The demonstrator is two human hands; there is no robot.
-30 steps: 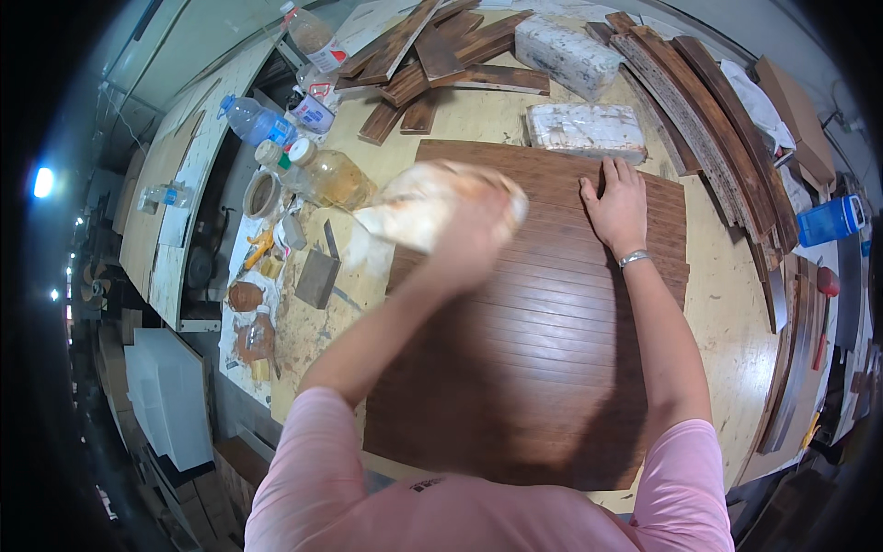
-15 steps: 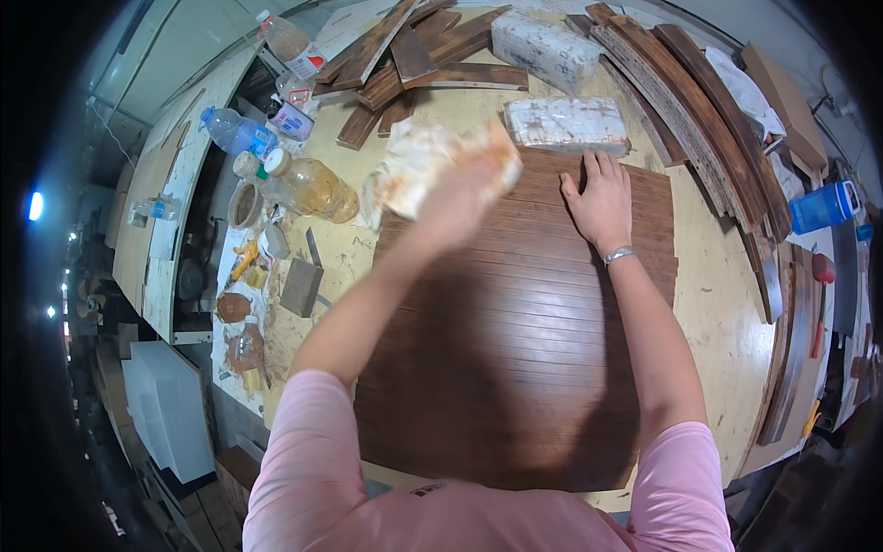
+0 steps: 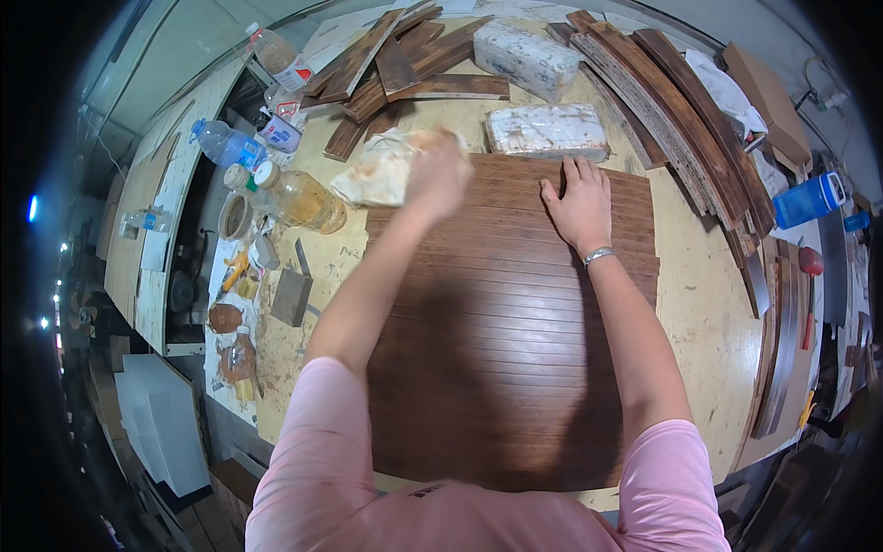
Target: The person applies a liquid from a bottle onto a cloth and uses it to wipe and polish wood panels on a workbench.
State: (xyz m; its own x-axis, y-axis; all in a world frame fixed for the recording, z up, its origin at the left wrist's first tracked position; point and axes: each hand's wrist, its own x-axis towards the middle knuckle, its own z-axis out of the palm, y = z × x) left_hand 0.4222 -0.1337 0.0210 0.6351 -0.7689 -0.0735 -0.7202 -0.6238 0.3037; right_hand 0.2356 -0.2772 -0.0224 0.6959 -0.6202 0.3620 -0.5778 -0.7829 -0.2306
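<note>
A dark brown slatted wood panel (image 3: 515,304) lies flat on the worktable in front of me. At its far left corner my left hand (image 3: 436,184) is closed on a white cloth (image 3: 382,170) with orange-brown stains. Part of the cloth spreads leftward past the panel's edge; the fingers are somewhat blurred. My right hand (image 3: 582,204), with a silver bracelet on the wrist, rests flat near the far right part of the panel, fingers stretched out. Just beyond its fingertips sits a plastic-wrapped, whitish block (image 3: 548,132).
Another wrapped block (image 3: 526,60) stands behind, beside a pile of dark wood strips (image 3: 395,69). Long curved boards (image 3: 681,120) line the right. At left are a jar of amber liquid (image 3: 308,201), bottles (image 3: 225,143) and a grey-brown block (image 3: 291,297). A blue jug (image 3: 808,202) is far right.
My left hand has moved slightly left and nearer the panel's far corner with the cloth, which looks more bunched. My right hand keeps its place on the panel; the whole view shifted slightly.
</note>
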